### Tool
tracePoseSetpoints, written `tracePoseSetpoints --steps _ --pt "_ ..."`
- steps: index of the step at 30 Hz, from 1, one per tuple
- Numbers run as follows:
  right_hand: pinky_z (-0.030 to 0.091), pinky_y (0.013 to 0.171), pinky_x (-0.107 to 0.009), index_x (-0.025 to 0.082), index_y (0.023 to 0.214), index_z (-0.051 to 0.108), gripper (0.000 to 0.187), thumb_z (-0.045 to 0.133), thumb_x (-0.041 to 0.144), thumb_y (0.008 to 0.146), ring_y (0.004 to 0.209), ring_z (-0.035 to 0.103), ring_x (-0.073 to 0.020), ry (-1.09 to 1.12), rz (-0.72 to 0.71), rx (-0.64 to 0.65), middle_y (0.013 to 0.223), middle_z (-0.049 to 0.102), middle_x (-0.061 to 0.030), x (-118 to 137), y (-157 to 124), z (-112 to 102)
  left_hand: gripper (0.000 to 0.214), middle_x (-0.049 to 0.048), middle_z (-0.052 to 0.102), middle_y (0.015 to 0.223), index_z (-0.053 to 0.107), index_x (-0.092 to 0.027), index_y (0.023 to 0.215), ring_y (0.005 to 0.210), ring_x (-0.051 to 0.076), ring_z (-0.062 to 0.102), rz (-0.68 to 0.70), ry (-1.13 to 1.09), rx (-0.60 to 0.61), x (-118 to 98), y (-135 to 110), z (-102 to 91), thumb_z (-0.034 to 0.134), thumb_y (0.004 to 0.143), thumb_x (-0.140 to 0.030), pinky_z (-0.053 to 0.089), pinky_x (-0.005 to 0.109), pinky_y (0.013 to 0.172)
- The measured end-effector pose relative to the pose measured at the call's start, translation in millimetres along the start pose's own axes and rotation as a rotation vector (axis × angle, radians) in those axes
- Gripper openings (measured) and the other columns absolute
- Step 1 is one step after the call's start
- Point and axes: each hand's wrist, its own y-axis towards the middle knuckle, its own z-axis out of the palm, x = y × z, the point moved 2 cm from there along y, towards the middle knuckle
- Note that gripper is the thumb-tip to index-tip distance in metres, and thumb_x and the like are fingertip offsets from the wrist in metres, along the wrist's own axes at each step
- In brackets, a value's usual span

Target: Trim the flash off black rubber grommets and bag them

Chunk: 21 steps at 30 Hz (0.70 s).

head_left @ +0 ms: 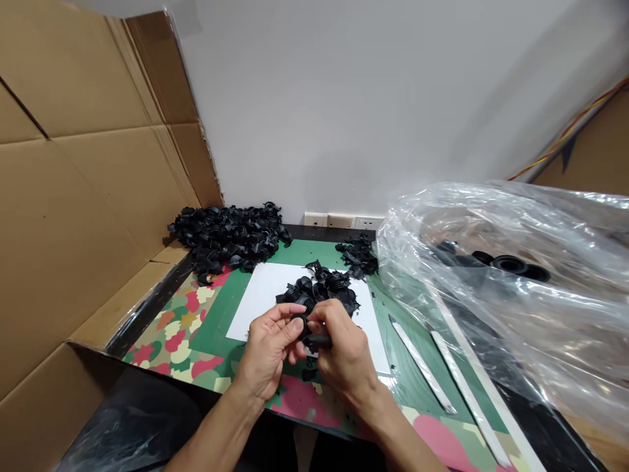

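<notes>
Between the thumb and fingers of my left hand point(270, 344) is a small round black part point(299, 322), which looks like rubber or plastic. My right hand point(343, 347) closes around a dark, rod-shaped tool point(318, 341); its working end is hidden. The fingertips of both hands meet at the round part. Just beyond them, a heap of curled black pieces point(337, 288) covers part of a white sheet point(246, 311). The sheet rests on a green mat point(211, 328).
A bigger pile of black pieces point(230, 233) stands at back left beside a cardboard box point(98, 170). Another small pile point(361, 254) is at back right. Two white strip-like tools point(422, 364) lie right of my hands. A clear plastic bag point(491, 314) holds black rings point(511, 264).
</notes>
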Motion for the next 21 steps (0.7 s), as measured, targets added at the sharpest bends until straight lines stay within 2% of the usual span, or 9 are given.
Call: tracePoseSetpoints --steps 3,5,7,8,10,13,18,21 --pt "0.036 0.045 -0.023 0.022 0.072 0.048 0.010 0.045 0.018 0.080 0.050 0.049 -0.0131 -0.070 0.079 -0.002 0.066 0.054 -0.0011 -0.2 3.6 4.0 0.026 -0.0029 0.057 0.051 0.069 -0.013 0.074 0.036 0.006 0.048 0.156 0.049 -0.068 2.5 -6.9 1.3 0.082 0.057 -0.026 0.033 0.016 0.036" --pt "0.036 0.046 -0.025 0.023 0.068 0.046 0.010 0.044 0.023 0.077 0.049 0.047 -0.0142 -0.041 0.238 -0.072 0.061 0.052 -0.0002 -11.9 12.8 0.4 0.020 -0.0022 0.059 0.051 0.070 -0.014 0.069 0.038 0.006 0.050 0.221 0.072 -0.073 8.8 -17.2 3.3 0.082 0.056 -0.021 0.037 0.017 0.039" --pt "0.036 0.048 -0.027 0.023 0.064 0.045 0.013 0.045 0.030 0.075 0.050 0.046 -0.0159 -0.033 0.499 -0.196 0.055 0.049 0.0006 -31.8 24.5 -11.5 0.019 -0.0015 0.058 0.049 0.069 -0.014 0.067 0.037 0.008 0.050 0.148 0.085 0.027 18.3 -27.3 6.0 0.084 0.056 -0.021 0.036 0.019 0.038" --pt "0.035 0.047 -0.027 0.023 0.064 0.045 0.016 0.043 0.032 0.077 0.050 0.045 -0.0162 -0.047 0.553 -0.237 0.054 0.048 0.0007 -40.8 30.6 -19.6 0.022 -0.0009 0.058 0.048 0.069 -0.014 0.066 0.037 0.009 0.050 0.092 0.055 0.102 22.3 -30.6 6.9 0.085 0.055 -0.023 0.035 0.019 0.037" --pt "0.035 0.048 -0.027 0.022 0.066 0.048 0.017 0.043 0.033 0.078 0.051 0.045 -0.0160 -0.051 0.590 -0.262 0.057 0.049 0.0004 -54.2 40.0 -36.2 0.030 0.0002 0.058 0.047 0.068 -0.014 0.072 0.036 0.009 0.049 -0.023 -0.058 0.162 26.3 -31.2 5.5 0.085 0.058 -0.034 0.031 0.018 0.036" --pt "0.035 0.050 -0.027 0.020 0.067 0.052 0.018 0.047 0.036 0.075 0.053 0.046 -0.0155 -0.033 0.577 -0.183 0.058 0.051 0.0009 -58.7 40.7 -51.5 0.041 -0.0015 0.055 0.044 0.066 -0.015 0.088 0.040 0.009 0.049 -0.102 -0.210 0.117 22.4 -20.1 -0.7 0.084 0.061 -0.040 0.032 0.017 0.040" --pt "0.039 0.051 -0.029 0.018 0.076 0.062 0.023 0.054 0.039 0.070 0.053 0.048 -0.0162 0.066 0.615 -0.060 0.061 0.057 -0.0008 -47.4 16.2 -42.4 0.042 0.0003 0.060 0.061 0.064 -0.015 0.094 0.046 0.008 0.052 -0.133 -0.318 0.098 16.8 -8.5 -4.2 0.083 0.063 -0.036 0.032 0.017 0.042" --pt "0.043 0.055 -0.030 0.019 0.070 0.063 0.026 0.056 0.043 0.073 0.056 0.053 -0.0178 0.095 0.577 -0.035 0.061 0.059 -0.0019 -40.6 6.3 -33.4 0.043 0.0012 0.063 0.069 0.063 -0.016 0.095 0.047 0.008 0.052 -0.131 -0.323 0.090 18.3 -9.5 -3.7 0.084 0.063 -0.034 0.032 0.018 0.042"
